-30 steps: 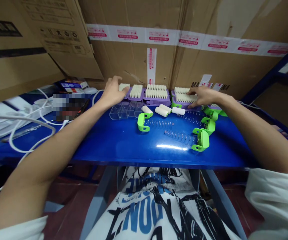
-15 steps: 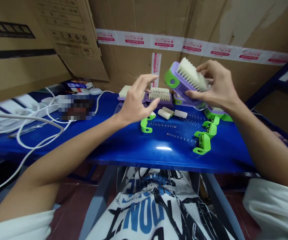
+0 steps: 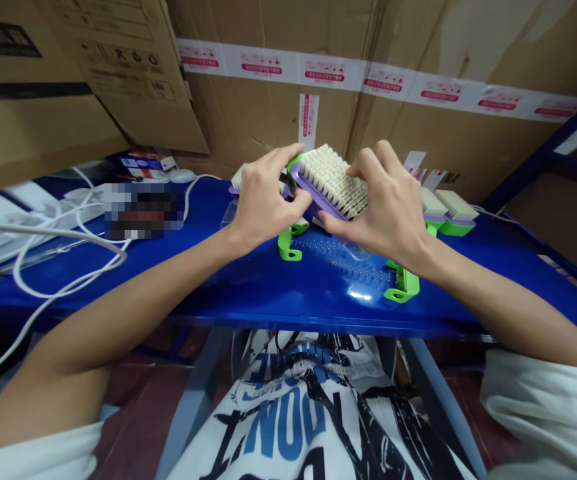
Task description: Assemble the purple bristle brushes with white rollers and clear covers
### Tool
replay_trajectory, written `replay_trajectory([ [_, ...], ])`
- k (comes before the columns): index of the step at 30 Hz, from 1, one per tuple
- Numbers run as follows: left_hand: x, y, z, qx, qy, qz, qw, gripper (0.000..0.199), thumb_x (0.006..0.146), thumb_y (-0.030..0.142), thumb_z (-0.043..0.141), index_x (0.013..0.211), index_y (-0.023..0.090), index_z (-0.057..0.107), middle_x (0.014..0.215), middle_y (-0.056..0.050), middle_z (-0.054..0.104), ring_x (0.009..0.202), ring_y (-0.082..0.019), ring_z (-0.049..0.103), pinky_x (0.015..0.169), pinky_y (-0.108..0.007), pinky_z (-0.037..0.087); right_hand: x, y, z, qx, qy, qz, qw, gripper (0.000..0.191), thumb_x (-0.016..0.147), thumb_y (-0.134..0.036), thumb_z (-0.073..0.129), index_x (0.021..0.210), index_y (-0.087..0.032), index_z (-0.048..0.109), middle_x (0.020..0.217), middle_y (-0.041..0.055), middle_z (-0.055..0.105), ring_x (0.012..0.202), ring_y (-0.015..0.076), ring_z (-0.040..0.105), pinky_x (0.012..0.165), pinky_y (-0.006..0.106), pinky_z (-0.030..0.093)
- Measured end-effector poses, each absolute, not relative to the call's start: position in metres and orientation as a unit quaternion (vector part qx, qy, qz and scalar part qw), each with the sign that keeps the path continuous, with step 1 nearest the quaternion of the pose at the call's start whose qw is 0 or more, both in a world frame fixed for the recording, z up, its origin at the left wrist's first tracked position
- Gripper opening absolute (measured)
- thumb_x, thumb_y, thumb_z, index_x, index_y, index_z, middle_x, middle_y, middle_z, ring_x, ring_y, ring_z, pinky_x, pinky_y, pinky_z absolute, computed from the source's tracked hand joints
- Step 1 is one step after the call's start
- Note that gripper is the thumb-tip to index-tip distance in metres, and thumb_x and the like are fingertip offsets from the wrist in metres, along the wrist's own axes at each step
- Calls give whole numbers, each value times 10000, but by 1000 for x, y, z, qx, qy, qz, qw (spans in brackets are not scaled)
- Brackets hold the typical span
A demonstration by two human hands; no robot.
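Observation:
Above the blue table I hold a purple scrub brush with cream bristles facing up and a green end piece. My left hand pinches its left, green end between thumb and fingers. My right hand grips the other end, thumb below and fingers over the bristles, hiding that end. Under my hands lie a green bracket and, to the right, another green bracket. Thin metal springs stretch along the table between them.
More bristle brushes stand at the back right, beyond my right hand. White cables loop over the left side of the blue table. A cardboard wall closes off the back.
The brush has moved left and down in my right hand. My left hand, which was apart from it with fingers spread, has taken hold of its green end.

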State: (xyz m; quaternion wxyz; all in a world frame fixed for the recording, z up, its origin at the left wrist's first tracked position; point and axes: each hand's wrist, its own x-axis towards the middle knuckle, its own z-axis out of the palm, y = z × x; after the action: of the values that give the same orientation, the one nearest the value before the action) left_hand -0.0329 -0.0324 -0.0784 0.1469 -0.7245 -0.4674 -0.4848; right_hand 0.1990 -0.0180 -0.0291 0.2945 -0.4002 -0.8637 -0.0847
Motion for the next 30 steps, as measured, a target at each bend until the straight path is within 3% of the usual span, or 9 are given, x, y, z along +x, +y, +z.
replay_trajectory([
  [4,-47,-27,-67,-752,-441,-486,59,639,948,346,755,1572,246,666,1522,-89,731,1466,-331,702,1288,-521,596,209,-3,-26,-364,-879,-70,299,655,861,-678,880,1337,-288,658,1430,140,639,1287,443,688,1108,650,628],
  [8,-68,-19,-61,-803,-351,-468,-114,1159,819,624,960,1796,321,417,1724,-118,582,1653,-377,563,1371,-522,512,228,19,-16,-255,-915,-49,309,712,765,-767,944,1285,-357,682,1347,107,699,1297,444,680,1157,680,612],
  [10,-70,-19,-60,-803,-356,-447,-167,1273,744,716,1013,1795,318,417,1727,-112,588,1661,-408,564,1351,-547,529,236,25,-11,-231,-924,-31,303,748,722,-832,950,1280,-402,700,1370,105,722,1313,463,679,1161,711,614],
  [12,-68,-21,-60,-796,-386,-434,-172,1188,698,754,1038,1684,287,570,1617,-102,678,1562,-421,661,1267,-564,611,241,29,-7,-219,-932,-12,289,765,704,-878,937,1283,-432,708,1408,97,728,1331,463,677,1170,716,613],
  [15,-70,-21,-59,-788,-398,-445,-151,1050,653,745,1069,1484,216,707,1455,-115,771,1398,-411,763,1163,-544,690,249,36,-2,-199,-937,4,286,796,669,-896,929,1235,-387,699,1378,104,729,1297,431,690,1172,668,608],
  [21,-99,-9,-52,-762,-408,-485,-131,1121,607,889,1027,1465,273,653,1477,-112,782,1385,-418,748,1178,-629,655,266,61,5,-223,-907,68,351,744,666,-777,958,1149,-305,643,1342,125,752,1234,360,711,1113,528,631],
  [25,-109,-11,-44,-765,-412,-475,-138,1066,640,785,1063,1515,348,638,1467,-39,801,1417,-383,711,1244,-642,604,277,72,12,-219,-909,67,347,663,681,-638,992,1133,-296,648,1363,126,767,1254,347,723,1159,510,621],
  [30,-99,-19,-44,-776,-445,-413,-174,944,677,689,1045,1440,221,746,1518,-116,775,1434,-390,728,1274,-546,594,294,86,24,-201,-896,39,394,611,710,-607,1014,1080,-293,643,1349,136,767,1279,338,727,1238,511,585],
])
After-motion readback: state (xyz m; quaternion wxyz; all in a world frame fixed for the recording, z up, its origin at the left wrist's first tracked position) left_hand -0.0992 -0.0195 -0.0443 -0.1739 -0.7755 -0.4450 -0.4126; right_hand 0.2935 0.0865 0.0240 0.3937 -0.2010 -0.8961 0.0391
